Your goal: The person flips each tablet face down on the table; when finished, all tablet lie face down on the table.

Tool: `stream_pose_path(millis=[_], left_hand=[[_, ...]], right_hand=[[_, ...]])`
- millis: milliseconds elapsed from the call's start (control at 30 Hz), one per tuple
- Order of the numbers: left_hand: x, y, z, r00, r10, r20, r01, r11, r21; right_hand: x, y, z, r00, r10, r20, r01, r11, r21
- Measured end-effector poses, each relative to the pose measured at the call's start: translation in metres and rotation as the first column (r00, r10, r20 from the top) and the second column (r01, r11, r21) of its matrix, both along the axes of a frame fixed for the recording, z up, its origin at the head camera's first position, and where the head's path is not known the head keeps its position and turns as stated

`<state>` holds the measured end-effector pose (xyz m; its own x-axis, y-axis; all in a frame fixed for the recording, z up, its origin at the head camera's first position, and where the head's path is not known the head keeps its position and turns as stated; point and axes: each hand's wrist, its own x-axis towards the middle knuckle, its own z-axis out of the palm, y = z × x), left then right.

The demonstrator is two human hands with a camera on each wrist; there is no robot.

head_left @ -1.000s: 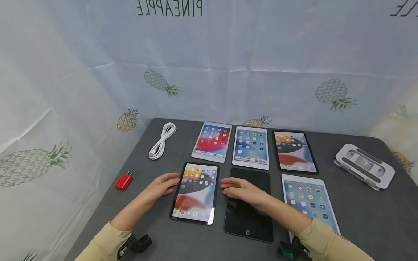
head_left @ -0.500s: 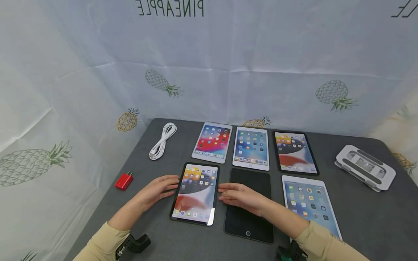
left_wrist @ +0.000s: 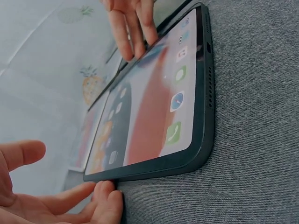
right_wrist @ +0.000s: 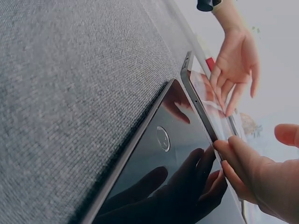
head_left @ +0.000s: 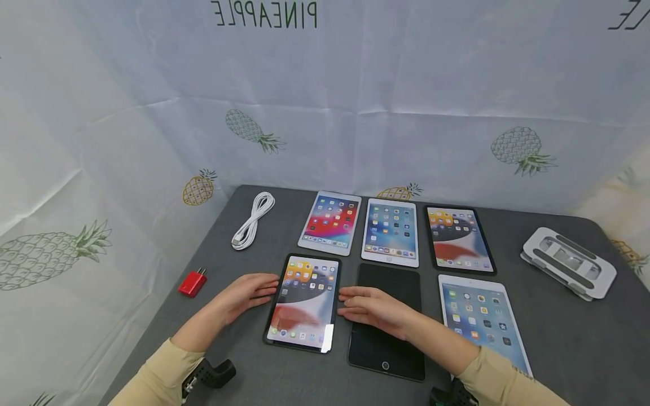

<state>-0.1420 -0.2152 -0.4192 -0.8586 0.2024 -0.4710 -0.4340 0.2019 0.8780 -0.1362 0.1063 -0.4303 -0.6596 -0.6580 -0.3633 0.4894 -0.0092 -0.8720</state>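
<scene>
Both hands are on the near-left tablet (head_left: 303,303), the dark-framed one with its screen lit, lying on the grey table (head_left: 558,338) in the front row. The left hand (head_left: 247,293) comes in from the left edge, fingers stretched out and relaxed, fingertips (left_wrist: 105,198) touching the tablet's long side right at the table surface, the thumb lifted clear. The right hand (head_left: 373,307) meets the opposite long edge, fingers straight and close together, their tips (right_wrist: 229,154) pressed against the rim; the right wrist view shows that edge raised just off the table. That hand lies over the dark-screened tablet (head_left: 388,338) next door, which sits flat with its round home button facing the person and mirrors the hand in its glass.

Farther right in the front row lies a white-framed tablet (head_left: 482,318), screen lit. The back row holds three more lit tablets side by side: a white one with red wallpaper (head_left: 330,223), a white one with blue wallpaper (head_left: 390,231), and a black-framed one (head_left: 459,238). A coiled white cable (head_left: 252,220) lies at back left, a red charger plug (head_left: 192,282) at the left, and a folded white stand (head_left: 569,262) far right. A pineapple-print cloth (head_left: 152,113) hangs behind.
</scene>
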Motion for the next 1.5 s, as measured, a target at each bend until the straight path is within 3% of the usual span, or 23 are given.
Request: stream_pose_path(millis=[267, 500, 667, 1067, 1500], left_hand=[[-0.004, 0.001, -0.002, 1.0, 0.017, 0.009, -0.017, 1.0, 0.009], [-0.005, 0.0, -0.004, 0.997, 0.072, 0.023, -0.074, 0.995, 0.062], [-0.006, 0.0, -0.003, 0.994, 0.11, -0.013, -0.108, 0.988, 0.11], [-0.003, 0.006, 0.013, 0.984, 0.132, -0.121, -0.122, 0.989, 0.084], [0.003, 0.024, 0.032, 0.983, 0.095, -0.155, -0.077, 0.99, 0.12]], right_hand=[[0.001, -0.002, -0.001, 1.0, -0.014, 0.009, 0.014, 1.0, -0.001], [0.001, -0.003, 0.0, 0.999, -0.03, 0.027, 0.031, 0.999, -0.009], [0.002, -0.004, 0.0, 0.996, -0.051, 0.068, 0.054, 0.998, -0.029], [0.003, -0.016, -0.002, 0.986, -0.096, 0.139, 0.103, 0.993, -0.05], [0.005, -0.018, -0.001, 0.98, -0.089, 0.179, 0.105, 0.991, -0.082]])
